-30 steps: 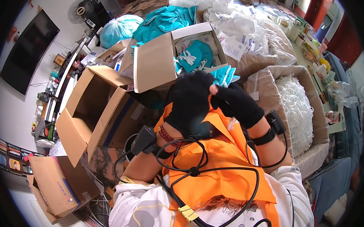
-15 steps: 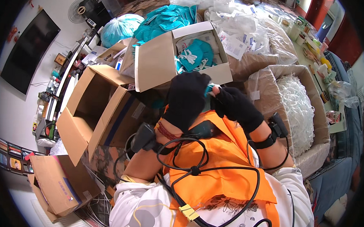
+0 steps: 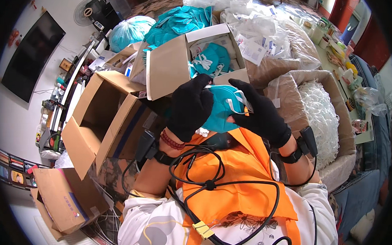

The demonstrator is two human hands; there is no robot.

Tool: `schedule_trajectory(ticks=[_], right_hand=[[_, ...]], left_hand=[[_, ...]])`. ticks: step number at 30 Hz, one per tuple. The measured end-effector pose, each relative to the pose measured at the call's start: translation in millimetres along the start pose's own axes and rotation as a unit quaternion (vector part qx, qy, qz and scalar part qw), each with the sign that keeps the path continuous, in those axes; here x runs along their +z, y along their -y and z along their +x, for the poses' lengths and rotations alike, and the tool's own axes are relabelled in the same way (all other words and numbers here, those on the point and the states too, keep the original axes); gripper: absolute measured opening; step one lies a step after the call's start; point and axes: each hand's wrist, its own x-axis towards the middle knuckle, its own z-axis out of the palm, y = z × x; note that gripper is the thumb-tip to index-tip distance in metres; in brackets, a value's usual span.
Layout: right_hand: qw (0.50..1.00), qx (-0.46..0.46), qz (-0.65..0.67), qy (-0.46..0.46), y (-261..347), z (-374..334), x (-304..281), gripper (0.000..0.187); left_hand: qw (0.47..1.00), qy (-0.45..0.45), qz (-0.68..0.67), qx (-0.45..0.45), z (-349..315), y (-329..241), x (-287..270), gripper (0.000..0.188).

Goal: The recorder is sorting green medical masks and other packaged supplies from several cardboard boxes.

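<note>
A teal cup-shaped face mask with white straps is between my two black-gloved hands, in front of the orange apron. My left hand grips its left edge. My right hand holds the other side, its bare thumb tip at the lower edge. A white strap runs over the mask near the right fingers, and more white strap hangs below the left hand. Just beyond stands an open carton with several teal masks inside.
A large pile of teal mask pieces lies behind the carton. On the right, a plastic-lined box holds tangled white straps. Brown cardboard boxes stand at the left. Black cables loop across my chest.
My hands have moved apart, and the mask, mostly hidden before, now shows its outer face between them. The boxes have stayed in place.
</note>
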Motion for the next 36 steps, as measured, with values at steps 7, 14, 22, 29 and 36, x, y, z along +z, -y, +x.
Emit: schedule_trajectory(ticks=[7, 14, 22, 29, 36], right_hand=[[0.998, 0.044, 0.047, 0.003, -19, -2, -4, 0.052], [0.963, 0.154, 0.216, 0.055, -39, -11, -5, 0.049], [0.992, 0.104, 0.069, -0.02, -34, -9, 3, 0.04], [0.991, 0.058, 0.054, -0.104, -38, -1, 12, 0.043], [0.994, -0.011, -0.093, -0.064, -19, -8, -2, 0.026]], left_hand=[[0.978, 0.096, -0.166, -0.081, -1, 1, 10, 0.028], [0.938, 0.185, -0.262, -0.129, -8, 17, 26, 0.041], [0.993, 0.015, 0.059, 0.102, 12, -9, 1, 0.019], [0.996, 0.029, 0.066, -0.044, -12, 7, 40, 0.014], [0.996, 0.031, 0.084, -0.018, 3, 4, 17, 0.015]])
